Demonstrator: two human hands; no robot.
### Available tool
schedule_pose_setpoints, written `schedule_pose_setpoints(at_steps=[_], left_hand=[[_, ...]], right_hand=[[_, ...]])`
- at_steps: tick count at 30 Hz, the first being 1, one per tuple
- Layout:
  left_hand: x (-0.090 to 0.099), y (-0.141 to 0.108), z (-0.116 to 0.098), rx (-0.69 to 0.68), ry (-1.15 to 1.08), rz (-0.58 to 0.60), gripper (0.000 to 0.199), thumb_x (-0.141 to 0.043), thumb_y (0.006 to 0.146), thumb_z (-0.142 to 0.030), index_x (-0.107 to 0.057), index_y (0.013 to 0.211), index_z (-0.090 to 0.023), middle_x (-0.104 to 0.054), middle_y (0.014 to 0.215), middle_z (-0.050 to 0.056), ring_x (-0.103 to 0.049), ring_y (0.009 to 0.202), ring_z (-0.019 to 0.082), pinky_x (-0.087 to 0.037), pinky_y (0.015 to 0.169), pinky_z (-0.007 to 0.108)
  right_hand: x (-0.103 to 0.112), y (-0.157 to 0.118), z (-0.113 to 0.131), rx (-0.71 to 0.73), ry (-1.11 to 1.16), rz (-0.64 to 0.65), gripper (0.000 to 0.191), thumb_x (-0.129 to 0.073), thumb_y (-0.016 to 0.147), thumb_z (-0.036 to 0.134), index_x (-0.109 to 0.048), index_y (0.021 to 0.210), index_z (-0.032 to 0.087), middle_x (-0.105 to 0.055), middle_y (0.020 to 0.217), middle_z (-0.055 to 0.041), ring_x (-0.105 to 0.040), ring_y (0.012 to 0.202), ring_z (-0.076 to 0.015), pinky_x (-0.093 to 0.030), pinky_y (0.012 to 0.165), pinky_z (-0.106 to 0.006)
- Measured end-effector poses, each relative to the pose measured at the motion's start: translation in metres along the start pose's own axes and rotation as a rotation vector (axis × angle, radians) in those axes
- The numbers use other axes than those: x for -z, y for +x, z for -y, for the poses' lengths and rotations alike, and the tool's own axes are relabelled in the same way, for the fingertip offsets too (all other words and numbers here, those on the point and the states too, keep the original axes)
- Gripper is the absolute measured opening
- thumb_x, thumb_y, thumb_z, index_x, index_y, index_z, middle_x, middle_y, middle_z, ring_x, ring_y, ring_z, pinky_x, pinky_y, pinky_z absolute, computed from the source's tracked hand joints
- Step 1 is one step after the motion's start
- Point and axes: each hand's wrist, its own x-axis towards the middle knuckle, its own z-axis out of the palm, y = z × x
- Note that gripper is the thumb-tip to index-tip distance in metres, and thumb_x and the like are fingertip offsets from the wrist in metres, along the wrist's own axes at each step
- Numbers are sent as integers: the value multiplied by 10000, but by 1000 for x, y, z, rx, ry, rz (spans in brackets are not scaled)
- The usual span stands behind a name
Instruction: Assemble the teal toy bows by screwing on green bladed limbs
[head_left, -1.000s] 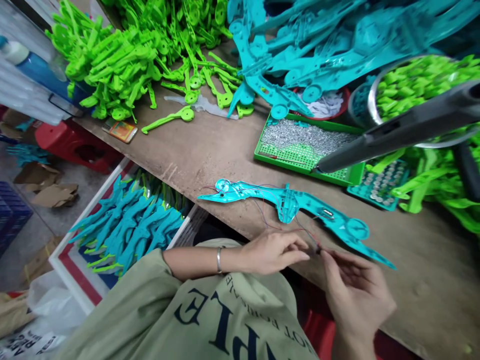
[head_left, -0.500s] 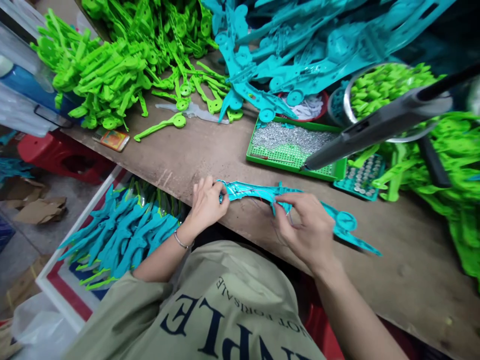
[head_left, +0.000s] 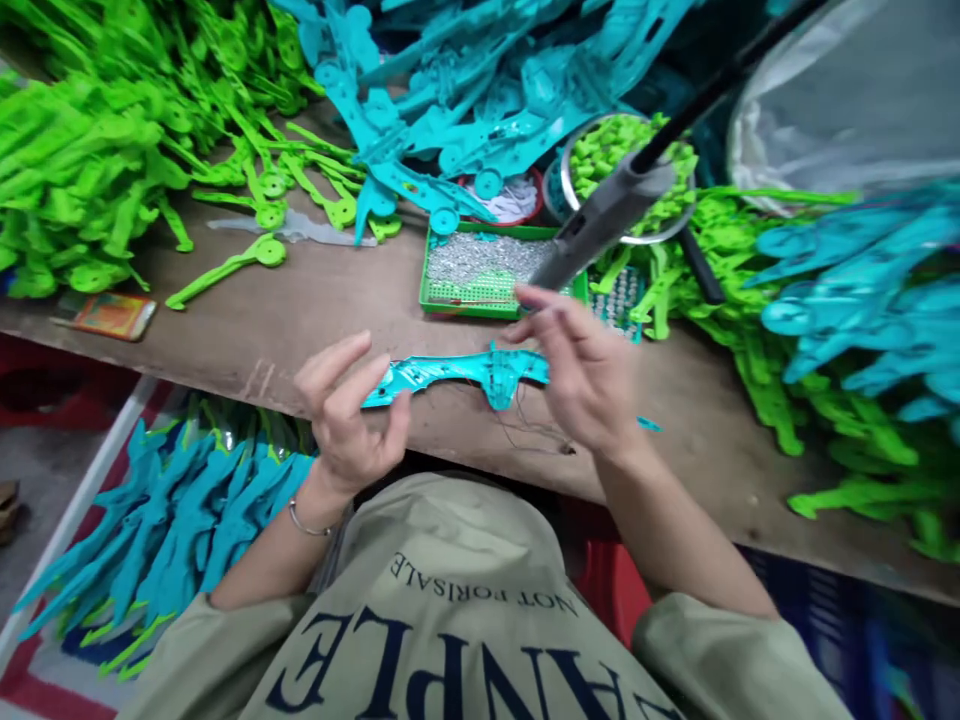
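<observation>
A teal plastic shell (head_left: pixel 457 372) with ribs and a projecting middle lies along the bench's front, a thin dark wire (head_left: pixel 517 435) trailing below it. My left hand (head_left: pixel 349 410) has its thumb and index finger on either side of the shell's left end, gripping it loosely. Blurred by motion, my right hand (head_left: pixel 585 370) is raised over the shell's right end, which it hides. Its fingertips are close to the lower end of a grey pen-shaped tool (head_left: pixel 600 220) on a black cord. I cannot make out whether they touch it.
Behind is a green tray (head_left: pixel 499 312) of small metal pieces. A round container (head_left: pixel 574 190) holds green parts. Heaps of green parts (head_left: pixel 82 180) and teal parts (head_left: pixel 480 90) line the back. Finished-looking teal pieces (head_left: pixel 180 500) lie low on the left.
My right hand has left the shell and risen toward the grey tool. My left fingers have loosened and spread at the shell's left end. The view has swung right.
</observation>
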Motion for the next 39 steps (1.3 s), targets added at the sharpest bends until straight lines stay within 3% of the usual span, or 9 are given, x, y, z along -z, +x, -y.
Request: schedule_pose_setpoints(at_steps=[5,8,12,15,21,27,32,36,39], left_hand=[[-28,3,34,115,17,602,410,-436,973,-277,-593,1344,-199,-667,1316,140,-579,1243,321,-402,1097,520],[-35,2,52,145,39,731,330,-441,980,-315,-702,1158,-218,-726,1147,118,-633,1100,319,-474,995,488],[-36,2,58,159,17,700,247,-484,955,-322,-713,985,-233,-735,1024,99,-656,1008,299,-507,925,441],[-35,4,51,179,-31,648,213,-477,960,-325,-669,954,-234,-745,1044,92,-673,1033,292,-508,941,438],[-25,8,48,401,-184,279,223,-503,1001,-394,-614,1061,-210,-744,964,51,-727,910,214,-568,872,369],[1,19,83,277,9,-10,205,-676,865,-464,-695,842,-261,-720,844,-9,-694,844,241,-586,822,455],[18,23,76,239,-64,77,128,-681,846,-437,-745,824,-329,-734,811,-40,-708,822,240,-583,807,458],[20,23,58,188,-233,108,30,-750,798,-380,-776,808,-369,-729,768,-62,-673,664,185,-546,621,371],[25,26,43,171,-388,130,157,-798,772,-320,-792,847,-458,-730,754,-89,-626,594,165,-467,498,331]], right_hand=[[83,-24,3,-102,182,-552,273,-618,973,385,-782,1097,206,-742,816,-27,-723,720,-169,-572,760,-374],[116,-60,-16,-189,97,-772,282,-707,855,406,-811,973,172,-722,741,-43,-695,625,-182,-547,683,-376],[139,-110,-44,-493,-24,-917,318,-763,710,455,-794,835,163,-683,611,-47,-570,468,-158,-417,518,-328],[145,-129,-54,-593,21,-949,323,-790,645,462,-774,774,166,-691,615,-71,-504,410,-139,-328,456,-314],[151,-119,-56,-595,162,-1016,388,-780,643,504,-762,844,173,-676,665,-48,-553,463,-130,-455,488,-322],[149,-105,-62,-661,306,-1084,403,-822,625,465,-770,894,170,-675,632,-16,-621,482,-127,-520,473,-256],[134,-110,-65,-641,284,-1032,459,-886,585,464,-788,899,144,-715,654,-47,-615,428,-134,-499,403,-245],[125,-113,-63,-642,304,-940,450,-856,660,492,-775,944,153,-726,686,-33,-650,480,-132,-546,462,-255],[121,-112,-58,-624,310,-892,451,-829,707,520,-761,977,165,-724,703,-11,-669,522,-126,-573,517,-265]])
